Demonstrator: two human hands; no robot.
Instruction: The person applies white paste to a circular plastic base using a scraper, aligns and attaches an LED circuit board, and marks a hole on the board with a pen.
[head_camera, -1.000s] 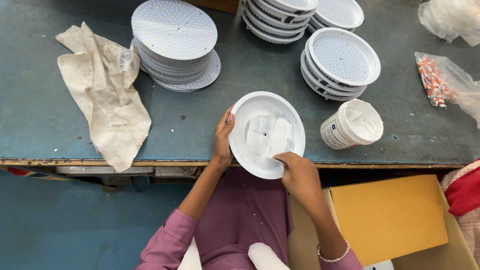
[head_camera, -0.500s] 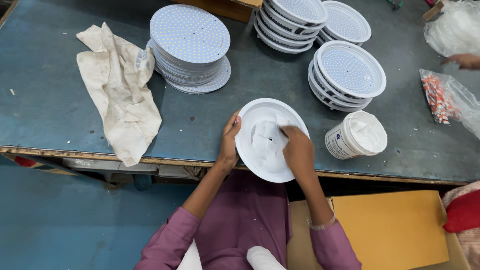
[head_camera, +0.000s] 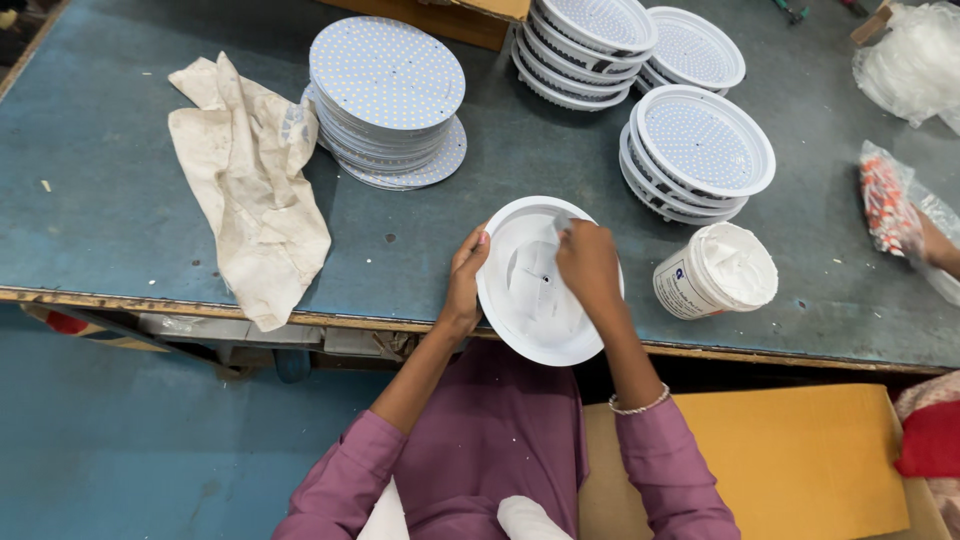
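My left hand (head_camera: 464, 282) grips the left rim of a round white lamp housing (head_camera: 520, 300) that lies at the near edge of the blue-grey table (head_camera: 120, 210). My right hand (head_camera: 588, 262) rests inside the housing with its fingertips pressed on the upper part of the inner face, where white paste is smeared. Whether the fingers pinch anything is hidden. A white tub of paste (head_camera: 716, 271) stands open just right of the housing.
A stack of round dotted LED plates (head_camera: 386, 92) sits at the back left, with a dirty cloth (head_camera: 250, 180) beside it. Stacks of white housings (head_camera: 700, 150) fill the back right. Another person's hand (head_camera: 935, 245) holds a plastic bag (head_camera: 885, 200) at the right edge. A yellow cardboard box (head_camera: 790, 460) is below.
My right hand has moved from the housing's lower right rim up across its inner face to the top. The camera view has shifted slightly; my left hand keeps its grip.
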